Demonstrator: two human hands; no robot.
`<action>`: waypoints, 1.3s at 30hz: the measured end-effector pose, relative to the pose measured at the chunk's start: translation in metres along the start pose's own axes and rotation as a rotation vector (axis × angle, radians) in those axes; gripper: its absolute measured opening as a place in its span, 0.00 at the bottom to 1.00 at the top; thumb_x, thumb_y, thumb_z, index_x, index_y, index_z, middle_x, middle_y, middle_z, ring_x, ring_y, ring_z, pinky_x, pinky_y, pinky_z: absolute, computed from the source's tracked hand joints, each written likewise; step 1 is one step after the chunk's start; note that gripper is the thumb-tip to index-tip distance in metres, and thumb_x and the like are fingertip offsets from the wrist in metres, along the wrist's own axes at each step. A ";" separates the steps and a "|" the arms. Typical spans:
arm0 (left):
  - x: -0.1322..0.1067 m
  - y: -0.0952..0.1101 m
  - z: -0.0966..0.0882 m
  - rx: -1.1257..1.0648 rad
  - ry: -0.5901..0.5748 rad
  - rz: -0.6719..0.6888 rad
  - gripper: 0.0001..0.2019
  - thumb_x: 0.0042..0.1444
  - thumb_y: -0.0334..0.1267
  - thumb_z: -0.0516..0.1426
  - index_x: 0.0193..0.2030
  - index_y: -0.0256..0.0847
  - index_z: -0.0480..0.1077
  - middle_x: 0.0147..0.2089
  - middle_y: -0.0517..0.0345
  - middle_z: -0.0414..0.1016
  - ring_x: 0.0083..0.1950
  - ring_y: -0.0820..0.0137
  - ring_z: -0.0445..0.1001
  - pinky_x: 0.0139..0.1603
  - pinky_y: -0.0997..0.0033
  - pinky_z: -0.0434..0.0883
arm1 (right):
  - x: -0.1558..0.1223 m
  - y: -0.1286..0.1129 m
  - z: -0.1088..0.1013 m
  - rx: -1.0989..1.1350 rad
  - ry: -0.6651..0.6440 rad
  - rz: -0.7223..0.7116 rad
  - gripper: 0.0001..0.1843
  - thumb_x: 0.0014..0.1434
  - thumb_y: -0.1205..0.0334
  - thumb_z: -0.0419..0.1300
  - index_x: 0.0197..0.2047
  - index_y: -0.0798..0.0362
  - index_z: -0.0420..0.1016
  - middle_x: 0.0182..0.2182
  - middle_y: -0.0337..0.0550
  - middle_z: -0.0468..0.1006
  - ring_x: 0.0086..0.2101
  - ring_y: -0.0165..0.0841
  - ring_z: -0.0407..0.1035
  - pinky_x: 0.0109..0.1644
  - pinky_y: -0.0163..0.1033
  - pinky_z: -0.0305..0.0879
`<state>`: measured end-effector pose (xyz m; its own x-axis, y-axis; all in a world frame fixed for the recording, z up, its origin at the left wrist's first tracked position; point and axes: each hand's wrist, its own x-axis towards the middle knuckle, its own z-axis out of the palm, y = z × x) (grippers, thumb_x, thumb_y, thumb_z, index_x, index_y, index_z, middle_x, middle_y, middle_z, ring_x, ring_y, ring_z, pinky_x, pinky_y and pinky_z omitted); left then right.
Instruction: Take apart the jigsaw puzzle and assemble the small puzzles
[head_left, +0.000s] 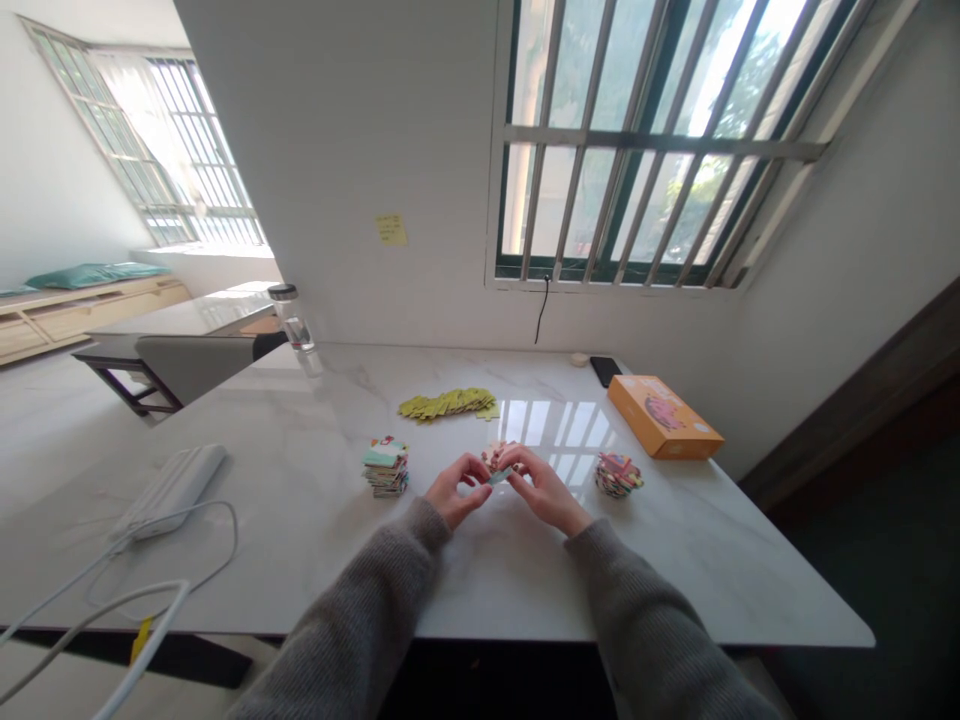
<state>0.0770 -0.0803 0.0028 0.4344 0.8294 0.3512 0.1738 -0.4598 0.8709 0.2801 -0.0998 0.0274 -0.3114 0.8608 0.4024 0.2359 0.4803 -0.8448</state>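
My left hand (459, 488) and my right hand (547, 490) meet above the middle of the white table. Their fingertips pinch a small pale-green puzzle piece (501, 476) from both sides. Reddish-brown pieces (493, 455) show just behind my fingers, partly hidden by them. To the left of my left hand stands a stack of puzzle pieces (386, 468), its top one green and white. A multicoloured heap of pieces (619, 474) sits to the right of my right hand. Farther back, yellow-green pieces (448, 403) lie overlapping in a long row.
An orange box (664, 417) lies at the right edge, with a black phone (604, 371) behind it. A white power strip (171, 490) with cables (234, 530) occupies the left side. A clear bottle (292, 318) stands at the far left corner of the marbled table (300, 560).
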 end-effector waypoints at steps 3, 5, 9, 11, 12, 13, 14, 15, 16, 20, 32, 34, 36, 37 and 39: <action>0.000 -0.003 0.004 -0.062 -0.071 -0.054 0.11 0.60 0.45 0.55 0.40 0.39 0.67 0.37 0.55 0.76 0.39 0.66 0.75 0.43 0.65 0.71 | 0.001 0.003 0.003 0.102 0.001 0.055 0.10 0.64 0.53 0.56 0.39 0.51 0.71 0.42 0.44 0.75 0.42 0.35 0.70 0.46 0.41 0.67; 0.000 -0.002 0.005 -0.013 -0.035 -0.027 0.11 0.60 0.43 0.54 0.44 0.39 0.67 0.37 0.55 0.76 0.39 0.66 0.75 0.43 0.64 0.71 | 0.002 0.008 0.004 0.140 0.028 0.090 0.12 0.64 0.52 0.56 0.42 0.51 0.71 0.42 0.44 0.75 0.40 0.34 0.71 0.46 0.41 0.68; -0.002 0.001 0.002 0.251 0.116 0.195 0.25 0.49 0.35 0.61 0.56 0.42 0.63 0.52 0.48 0.71 0.50 0.61 0.72 0.48 0.60 0.71 | 0.002 0.016 0.005 0.146 0.053 0.134 0.17 0.62 0.52 0.57 0.50 0.51 0.70 0.33 0.39 0.75 0.32 0.31 0.68 0.39 0.38 0.67; -0.002 0.001 0.001 0.358 0.091 0.292 0.27 0.46 0.33 0.62 0.55 0.44 0.65 0.56 0.48 0.68 0.55 0.58 0.68 0.54 0.56 0.69 | 0.002 0.016 0.006 0.136 0.040 0.148 0.18 0.62 0.51 0.57 0.51 0.52 0.69 0.29 0.36 0.72 0.30 0.30 0.68 0.37 0.37 0.66; -0.002 0.000 0.001 0.393 0.067 0.324 0.25 0.46 0.32 0.62 0.53 0.44 0.67 0.56 0.50 0.69 0.56 0.58 0.67 0.57 0.55 0.68 | 0.001 0.015 0.007 0.131 0.032 0.153 0.18 0.62 0.51 0.57 0.51 0.52 0.69 0.28 0.36 0.72 0.30 0.30 0.68 0.37 0.37 0.66; -0.002 0.000 0.001 0.416 0.048 0.344 0.22 0.46 0.31 0.62 0.50 0.45 0.69 0.55 0.51 0.70 0.56 0.58 0.67 0.59 0.54 0.67 | 0.001 0.014 0.008 0.127 0.023 0.156 0.19 0.62 0.51 0.57 0.52 0.52 0.68 0.28 0.36 0.72 0.30 0.31 0.68 0.37 0.38 0.66; -0.002 -0.001 0.002 0.427 0.041 0.358 0.19 0.47 0.30 0.61 0.47 0.45 0.70 0.54 0.52 0.71 0.56 0.58 0.67 0.59 0.54 0.67 | 0.000 0.014 0.008 0.125 0.016 0.156 0.19 0.62 0.51 0.58 0.52 0.52 0.68 0.28 0.35 0.72 0.30 0.31 0.69 0.38 0.38 0.66; -0.002 -0.001 0.002 0.430 0.046 0.366 0.17 0.47 0.30 0.61 0.45 0.45 0.70 0.53 0.52 0.71 0.55 0.59 0.67 0.59 0.55 0.67 | 0.000 0.013 0.009 0.124 0.013 0.154 0.19 0.62 0.51 0.58 0.52 0.51 0.68 0.28 0.35 0.72 0.30 0.31 0.69 0.38 0.38 0.66; -0.003 -0.001 0.003 0.429 0.061 0.370 0.15 0.47 0.29 0.60 0.44 0.45 0.70 0.52 0.52 0.71 0.55 0.59 0.67 0.58 0.55 0.68 | 0.000 0.013 0.009 0.122 0.021 0.148 0.19 0.62 0.51 0.58 0.53 0.51 0.68 0.28 0.35 0.72 0.30 0.31 0.69 0.38 0.38 0.67; -0.007 0.004 0.005 0.468 0.098 0.387 0.13 0.45 0.27 0.59 0.39 0.44 0.69 0.51 0.53 0.72 0.54 0.59 0.67 0.56 0.57 0.67 | 0.002 0.015 0.005 0.085 0.192 0.118 0.19 0.64 0.52 0.55 0.55 0.52 0.67 0.30 0.37 0.72 0.32 0.32 0.70 0.40 0.39 0.67; -0.045 0.045 -0.040 0.631 0.265 0.336 0.13 0.43 0.25 0.55 0.37 0.43 0.65 0.51 0.53 0.71 0.52 0.59 0.66 0.57 0.55 0.64 | 0.003 0.031 -0.004 -0.390 0.323 0.014 0.13 0.63 0.61 0.52 0.48 0.52 0.73 0.38 0.47 0.72 0.42 0.40 0.67 0.50 0.47 0.65; -0.045 0.044 -0.071 0.667 0.292 0.288 0.14 0.45 0.26 0.55 0.39 0.43 0.65 0.51 0.52 0.71 0.53 0.59 0.66 0.59 0.54 0.64 | 0.004 0.032 -0.003 -0.395 0.312 0.015 0.13 0.64 0.61 0.52 0.48 0.52 0.73 0.39 0.47 0.72 0.42 0.40 0.67 0.51 0.48 0.65; -0.042 0.040 -0.102 0.683 0.311 0.242 0.15 0.45 0.28 0.55 0.42 0.43 0.64 0.50 0.52 0.72 0.52 0.58 0.66 0.57 0.54 0.65 | 0.004 0.033 -0.003 -0.399 0.305 0.023 0.13 0.64 0.61 0.52 0.49 0.53 0.73 0.39 0.47 0.72 0.42 0.40 0.67 0.50 0.47 0.65; -0.041 0.037 -0.117 0.694 0.318 0.213 0.14 0.46 0.29 0.55 0.42 0.42 0.64 0.50 0.52 0.72 0.52 0.59 0.66 0.58 0.53 0.64 | 0.004 0.033 -0.003 -0.402 0.303 0.027 0.13 0.64 0.61 0.52 0.49 0.53 0.73 0.39 0.47 0.72 0.42 0.41 0.67 0.49 0.47 0.66; -0.038 0.029 -0.141 0.693 0.285 0.161 0.14 0.46 0.30 0.54 0.42 0.42 0.64 0.50 0.52 0.71 0.52 0.59 0.66 0.58 0.53 0.65 | 0.004 0.033 -0.003 -0.404 0.302 0.028 0.13 0.64 0.61 0.52 0.49 0.53 0.73 0.38 0.47 0.72 0.42 0.41 0.67 0.49 0.47 0.66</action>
<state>-0.0590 -0.0805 0.0626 0.2726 0.7417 0.6128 0.6830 -0.5978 0.4198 0.2892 -0.0795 0.0021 -0.0340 0.8559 0.5160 0.5963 0.4317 -0.6768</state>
